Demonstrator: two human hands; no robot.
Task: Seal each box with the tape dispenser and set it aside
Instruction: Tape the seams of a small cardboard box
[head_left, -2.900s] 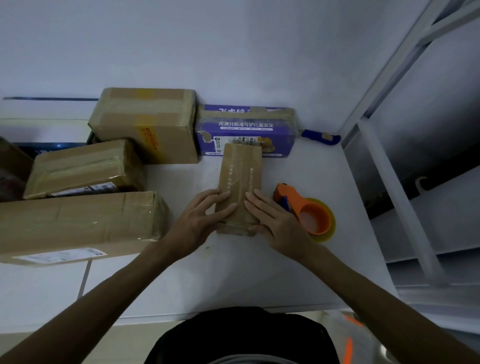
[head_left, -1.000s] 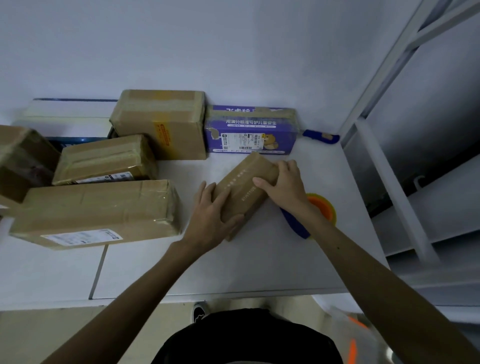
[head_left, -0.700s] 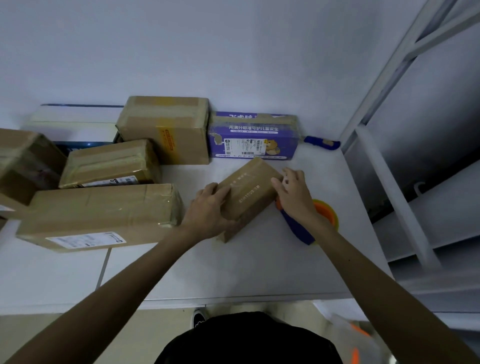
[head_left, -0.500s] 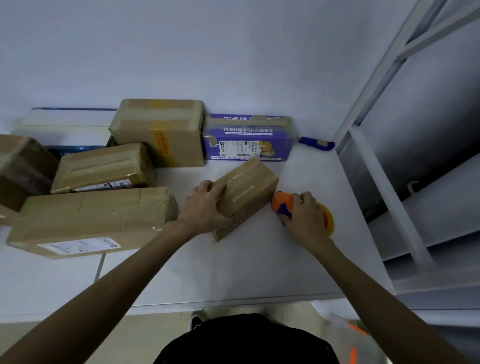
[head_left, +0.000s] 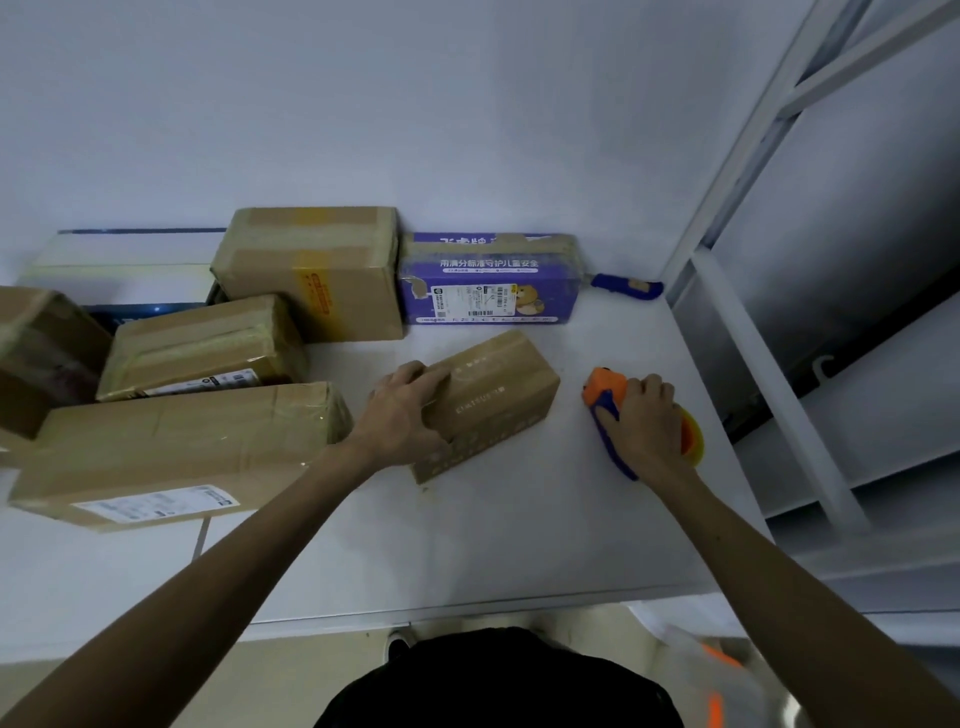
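Note:
A small brown cardboard box (head_left: 498, 395) lies at an angle in the middle of the white table (head_left: 467, 551). My left hand (head_left: 408, 410) grips its near left end, fingers curled over the top edge. To its right lies the orange and blue tape dispenser (head_left: 605, 395) with its tape roll (head_left: 693, 441). My right hand (head_left: 647, 421) covers the dispenser, its fingers curled round the handle.
Several taped cardboard boxes stand at the left: a long one (head_left: 176, 452), a flat one (head_left: 202, 345) and a tall one (head_left: 317, 270). A purple printed box (head_left: 491, 283) and a blue utility knife (head_left: 626, 286) lie by the wall. A white metal rack (head_left: 769, 364) rises at the right.
My right hand left the small box and moved right onto the tape dispenser. My left hand stayed on the box, which was turned from lengthwise to an angle.

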